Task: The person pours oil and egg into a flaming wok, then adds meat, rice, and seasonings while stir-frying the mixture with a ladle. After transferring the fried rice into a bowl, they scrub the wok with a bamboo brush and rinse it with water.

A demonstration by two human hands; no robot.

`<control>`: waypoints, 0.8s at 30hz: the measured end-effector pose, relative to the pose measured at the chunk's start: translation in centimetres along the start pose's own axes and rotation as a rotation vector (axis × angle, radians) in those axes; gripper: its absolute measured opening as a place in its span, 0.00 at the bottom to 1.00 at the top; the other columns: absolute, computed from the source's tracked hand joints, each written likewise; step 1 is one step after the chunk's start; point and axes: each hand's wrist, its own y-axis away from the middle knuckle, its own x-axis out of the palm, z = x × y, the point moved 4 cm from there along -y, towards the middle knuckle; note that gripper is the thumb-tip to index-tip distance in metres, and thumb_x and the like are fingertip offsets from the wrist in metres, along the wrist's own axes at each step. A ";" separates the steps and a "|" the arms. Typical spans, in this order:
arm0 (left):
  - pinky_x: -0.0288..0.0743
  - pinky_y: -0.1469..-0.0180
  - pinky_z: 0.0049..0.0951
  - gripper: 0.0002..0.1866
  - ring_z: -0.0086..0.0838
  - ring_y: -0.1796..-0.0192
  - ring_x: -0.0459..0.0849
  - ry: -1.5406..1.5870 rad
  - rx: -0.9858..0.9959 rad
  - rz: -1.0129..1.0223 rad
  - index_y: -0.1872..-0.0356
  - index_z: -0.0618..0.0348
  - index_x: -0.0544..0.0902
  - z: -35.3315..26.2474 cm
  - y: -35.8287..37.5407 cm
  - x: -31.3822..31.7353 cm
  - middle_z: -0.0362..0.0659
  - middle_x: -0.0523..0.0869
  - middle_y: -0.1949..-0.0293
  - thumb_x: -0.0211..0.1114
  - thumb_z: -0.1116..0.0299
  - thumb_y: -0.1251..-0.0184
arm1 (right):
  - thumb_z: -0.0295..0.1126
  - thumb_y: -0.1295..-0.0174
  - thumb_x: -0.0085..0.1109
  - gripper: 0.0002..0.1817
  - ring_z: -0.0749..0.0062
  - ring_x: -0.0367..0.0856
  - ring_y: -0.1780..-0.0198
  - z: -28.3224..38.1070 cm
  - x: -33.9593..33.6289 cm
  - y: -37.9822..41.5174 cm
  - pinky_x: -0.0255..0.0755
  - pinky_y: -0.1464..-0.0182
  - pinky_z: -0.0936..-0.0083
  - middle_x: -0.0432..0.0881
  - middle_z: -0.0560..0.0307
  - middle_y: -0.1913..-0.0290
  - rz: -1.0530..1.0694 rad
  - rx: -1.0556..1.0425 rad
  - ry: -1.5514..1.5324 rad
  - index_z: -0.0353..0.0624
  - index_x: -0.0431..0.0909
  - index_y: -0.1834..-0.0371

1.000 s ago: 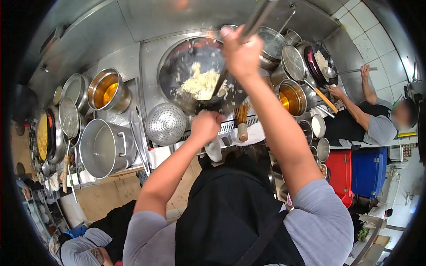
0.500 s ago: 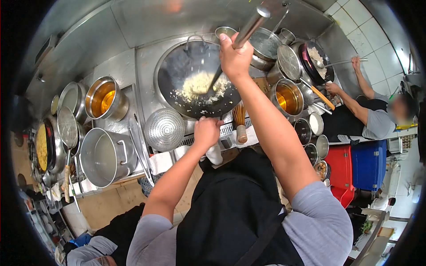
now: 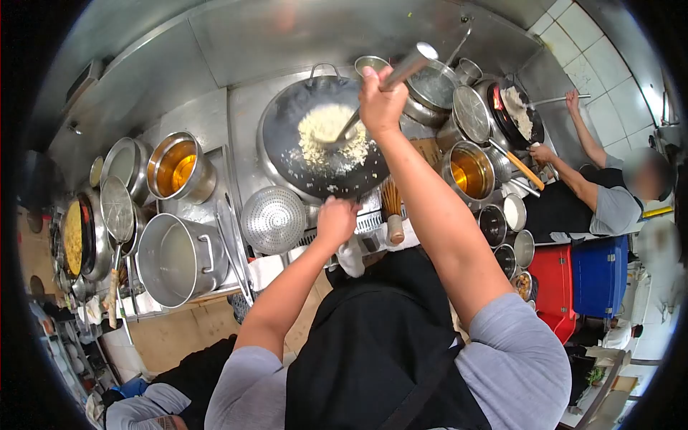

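My right hand [image 3: 382, 100] is wrapped round the metal handle of a long ladle [image 3: 410, 66], which slants down into a dark wok [image 3: 283, 118]. The ladle's head is partly hidden among pale yellow, rice-like grains [image 3: 326, 123] heaped in the wok's middle. Loose bits are scattered on the near side of the wok. At its near edge my left hand [image 3: 337, 222] is closed on the wok's handle, mostly covered by the fingers. A white cloth [image 3: 350, 258] hangs just below that hand. Beside it lie a perforated strainer [image 3: 273, 220] and a bamboo brush [image 3: 393, 208].
Left stand a pot of amber liquid [image 3: 180, 168], a large aluminium pot [image 3: 179, 258] and a wire skimmer [image 3: 117, 208]. On the right are another amber-filled pot [image 3: 469, 172], a mesh skimmer [image 3: 471, 115] and several small containers. A co-worker [image 3: 595, 190] handles another wok [image 3: 516, 118].
Grains that were in the air above the wok have come down into it. My right hand and the ladle are slightly lower in view. In the co-worker's wok, the pale food has shifted.
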 end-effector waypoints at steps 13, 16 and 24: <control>0.81 0.47 0.54 0.16 0.57 0.54 0.87 0.055 -0.027 0.010 0.64 0.59 0.94 3.2 -4.5 0.3 0.56 0.92 0.62 0.66 0.57 0.25 | 0.26 0.24 0.63 0.20 0.80 0.65 0.82 10.9 -1.5 -1.7 0.61 0.80 0.76 0.70 0.63 0.80 0.137 -0.002 -0.304 0.47 0.62 0.72; 0.82 0.48 0.53 0.17 0.55 0.53 0.88 0.034 -0.047 0.030 0.66 0.59 0.93 3.1 -4.7 0.6 0.55 0.92 0.63 0.66 0.56 0.25 | 0.27 0.22 0.61 0.21 0.81 0.64 0.79 -1.4 -2.7 2.2 0.61 0.76 0.77 0.68 0.64 0.79 0.333 -0.005 -0.180 0.47 0.59 0.71; 0.82 0.49 0.53 0.20 0.55 0.54 0.87 -0.056 -0.087 -0.017 0.67 0.60 0.91 2.5 -4.6 1.1 0.54 0.91 0.64 0.65 0.54 0.23 | 0.27 0.25 0.64 0.22 0.80 0.68 0.79 -4.0 -7.0 -3.0 0.64 0.74 0.77 0.69 0.66 0.80 0.480 0.089 -0.059 0.50 0.60 0.75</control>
